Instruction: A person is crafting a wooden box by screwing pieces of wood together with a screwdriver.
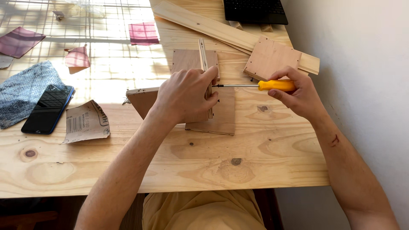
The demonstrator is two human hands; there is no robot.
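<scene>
On the pale pine table (179, 166), the left hand (185, 96) clamps an upright brown plywood assembly (217, 113) steady. To its right, the right hand (298, 96) grips a yellow-handled screwdriver (277, 85), tip against the panel edge. Farther off lies 1 square plywood offcut (272, 57).

The left hand (185, 96) covers most of the upright plywood panel (209, 91), so where the screwdriver (255, 85) tip meets it is hidden. At the bench's (170, 166) far edge, the black keyboard (254, 10) gets cut off by the frame.
</scene>
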